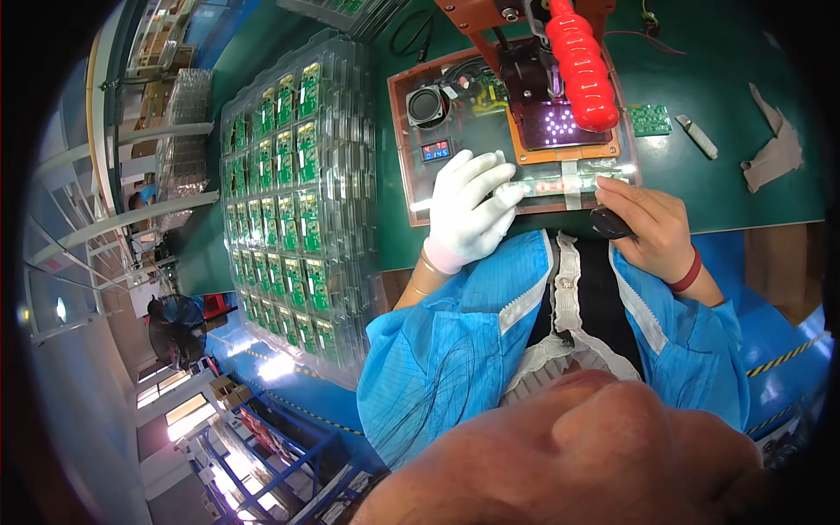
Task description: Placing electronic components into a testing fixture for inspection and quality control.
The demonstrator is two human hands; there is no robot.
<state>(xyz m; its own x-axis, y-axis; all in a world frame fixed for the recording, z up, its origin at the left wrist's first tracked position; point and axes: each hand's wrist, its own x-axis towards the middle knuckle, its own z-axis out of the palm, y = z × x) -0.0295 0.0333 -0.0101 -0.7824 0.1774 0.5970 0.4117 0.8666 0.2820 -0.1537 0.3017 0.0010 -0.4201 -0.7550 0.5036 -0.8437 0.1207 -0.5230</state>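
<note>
A long narrow circuit strip (pixel 560 185) was pressed flat on the clear test fixture (pixel 420 166) by the gloved left hand (pixel 468 214), fingers spread. A small black object (pixel 610 224) was gripped in the bare right hand (pixel 652 227). Green circuit boards (pixel 284 206) were held in stacked clear trays (pixel 350 175) just beside the fixture.

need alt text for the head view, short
A white-gloved left hand and bare right hand rest on a clear-covered test fixture on a green bench, under a red lever handle. Stacked trays of green circuit boards lie to the left.
</note>
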